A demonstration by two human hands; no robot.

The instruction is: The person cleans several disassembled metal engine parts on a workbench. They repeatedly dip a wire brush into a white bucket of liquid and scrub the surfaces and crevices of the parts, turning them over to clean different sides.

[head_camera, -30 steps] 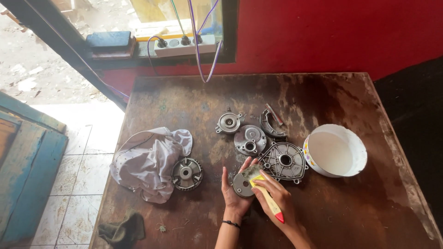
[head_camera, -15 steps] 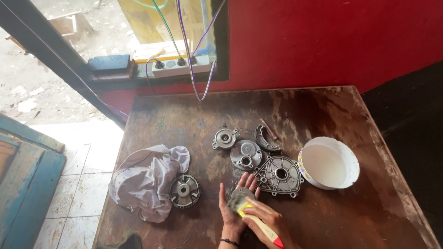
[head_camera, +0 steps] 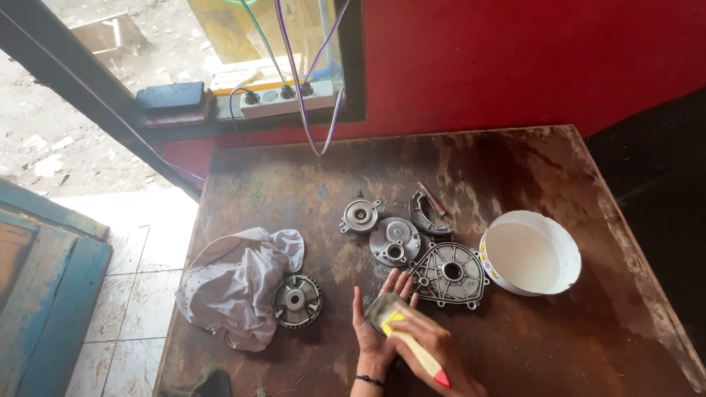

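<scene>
My left hand (head_camera: 375, 327) lies palm up on the brown table (head_camera: 309, 184), cupping a small round metal part that the brush mostly hides. My right hand (head_camera: 434, 351) grips a paintbrush (head_camera: 408, 340) with a yellow ferrule, pale handle and red tip; its bristles press on the part in my left palm. Just beyond my fingers sit a ribbed triangular metal cover (head_camera: 450, 273) and a round metal plate (head_camera: 396, 241).
A smaller round housing (head_camera: 361, 215) and a curved brake shoe (head_camera: 427, 213) lie farther back. A white bowl (head_camera: 533, 254) stands at the right. A toothed hub (head_camera: 297, 300) rests beside a white cloth (head_camera: 235, 287) at the left. A power strip (head_camera: 283, 101) with cables sits on the window ledge.
The brush has swept down across the part in my left palm and now covers it. The view shifted slightly; both hands stay near the table's front edge.
</scene>
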